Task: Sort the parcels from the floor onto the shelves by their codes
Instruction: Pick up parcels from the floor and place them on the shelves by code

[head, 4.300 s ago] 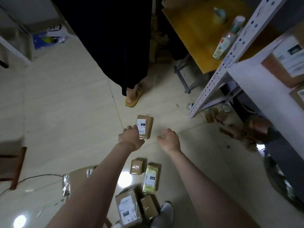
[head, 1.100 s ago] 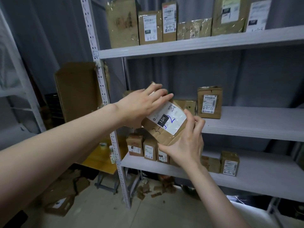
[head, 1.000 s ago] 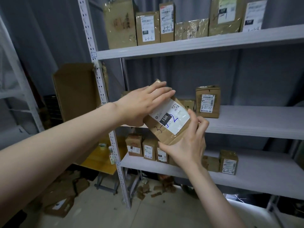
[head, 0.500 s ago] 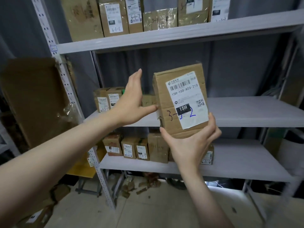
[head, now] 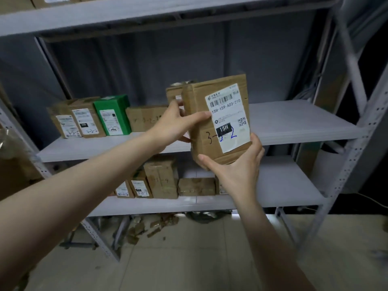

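I hold a brown cardboard parcel [head: 217, 116] upright in front of the middle shelf [head: 294, 124]. Its white label reads 15H-159-A03-210, with a handwritten code starting "3-" and ending "2". My left hand [head: 178, 124] grips its left edge, thumb across the front. My right hand [head: 237, 166] cups its bottom from below, fingers curled up both sides. Another brown box [head: 173, 93] stands on the shelf right behind the parcel.
On the middle shelf's left stand two brown boxes [head: 77, 119], a green box [head: 112, 115] and a flat brown parcel [head: 144, 118]. The lower shelf [head: 283, 185] carries several brown boxes [head: 161, 177]. The top shelf [head: 126, 13] is overhead. Cardboard scraps [head: 147, 227] litter the floor below.
From the floor parcels I came up to the rack with this one. In the last second it went from tilted to upright, and my left hand returned to grip its left edge.
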A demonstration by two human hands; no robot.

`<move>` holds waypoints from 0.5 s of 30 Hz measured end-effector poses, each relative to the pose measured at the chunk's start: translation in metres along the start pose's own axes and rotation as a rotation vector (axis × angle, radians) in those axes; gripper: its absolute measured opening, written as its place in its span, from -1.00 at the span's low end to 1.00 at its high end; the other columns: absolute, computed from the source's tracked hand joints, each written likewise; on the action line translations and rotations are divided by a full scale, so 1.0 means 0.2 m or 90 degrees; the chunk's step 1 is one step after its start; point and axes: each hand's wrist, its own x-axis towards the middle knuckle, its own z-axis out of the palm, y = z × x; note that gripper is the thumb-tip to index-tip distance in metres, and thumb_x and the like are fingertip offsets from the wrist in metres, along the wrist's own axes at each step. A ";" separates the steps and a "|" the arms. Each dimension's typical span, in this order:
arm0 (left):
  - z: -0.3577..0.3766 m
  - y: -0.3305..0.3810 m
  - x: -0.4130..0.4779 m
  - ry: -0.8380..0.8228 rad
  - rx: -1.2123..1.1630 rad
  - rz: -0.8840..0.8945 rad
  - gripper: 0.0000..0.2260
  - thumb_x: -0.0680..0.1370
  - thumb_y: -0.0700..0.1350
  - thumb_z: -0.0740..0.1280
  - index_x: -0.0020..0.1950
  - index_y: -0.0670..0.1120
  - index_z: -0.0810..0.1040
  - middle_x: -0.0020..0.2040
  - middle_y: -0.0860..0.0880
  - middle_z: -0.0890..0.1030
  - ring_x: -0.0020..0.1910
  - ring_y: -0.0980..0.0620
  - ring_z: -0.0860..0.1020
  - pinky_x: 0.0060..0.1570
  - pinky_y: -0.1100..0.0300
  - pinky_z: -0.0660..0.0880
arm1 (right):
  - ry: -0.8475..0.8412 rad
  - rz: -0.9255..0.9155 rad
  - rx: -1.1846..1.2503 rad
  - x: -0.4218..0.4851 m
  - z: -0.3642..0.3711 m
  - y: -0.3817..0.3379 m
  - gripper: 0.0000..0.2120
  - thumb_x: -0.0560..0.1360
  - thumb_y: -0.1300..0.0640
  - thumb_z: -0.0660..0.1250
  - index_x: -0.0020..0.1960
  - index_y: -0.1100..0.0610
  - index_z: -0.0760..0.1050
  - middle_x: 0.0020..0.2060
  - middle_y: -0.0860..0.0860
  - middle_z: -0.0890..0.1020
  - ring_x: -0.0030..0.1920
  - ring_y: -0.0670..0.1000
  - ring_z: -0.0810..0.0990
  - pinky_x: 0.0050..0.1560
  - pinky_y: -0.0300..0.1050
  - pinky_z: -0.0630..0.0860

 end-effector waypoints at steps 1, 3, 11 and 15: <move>0.04 -0.02 0.04 -0.007 0.000 -0.016 -0.47 0.46 0.03 0.50 0.28 -0.01 0.28 0.12 0.04 0.57 0.07 0.06 0.63 -0.08 -0.05 0.65 | -0.030 0.016 -0.022 0.05 -0.04 0.05 0.18 0.02 -0.30 0.62 0.47 -0.01 0.14 0.34 -0.05 0.33 0.31 -0.01 0.41 0.23 -0.09 0.41; 0.13 -0.06 0.11 -0.023 -0.006 -0.040 -0.43 0.43 0.05 0.52 0.31 -0.04 0.32 0.16 0.00 0.59 0.10 0.02 0.63 -0.08 -0.05 0.65 | -0.074 0.037 -0.058 0.14 -0.11 0.14 0.12 0.03 -0.36 0.58 0.45 -0.01 0.22 0.32 -0.06 0.40 0.32 -0.02 0.42 0.28 -0.05 0.43; 0.45 -0.23 0.33 -0.116 0.044 -0.118 -0.35 0.39 -0.03 0.56 0.39 -0.06 0.33 0.21 -0.02 0.57 0.10 0.00 0.62 -0.02 -0.09 0.64 | -0.105 0.054 -0.079 0.50 -0.36 0.44 -0.21 0.37 -0.07 0.54 0.48 0.06 0.26 0.43 -0.04 0.36 0.36 -0.02 0.42 0.36 0.02 0.41; 0.58 -0.34 0.40 -0.187 0.121 -0.150 -0.35 0.36 -0.10 0.59 0.34 -0.04 0.33 0.15 -0.01 0.57 0.09 -0.01 0.61 0.05 -0.11 0.62 | -0.152 0.053 -0.131 0.66 -0.44 0.54 -0.11 0.38 0.11 0.55 0.57 0.10 0.13 0.52 -0.01 0.27 0.41 0.02 0.39 0.38 0.01 0.39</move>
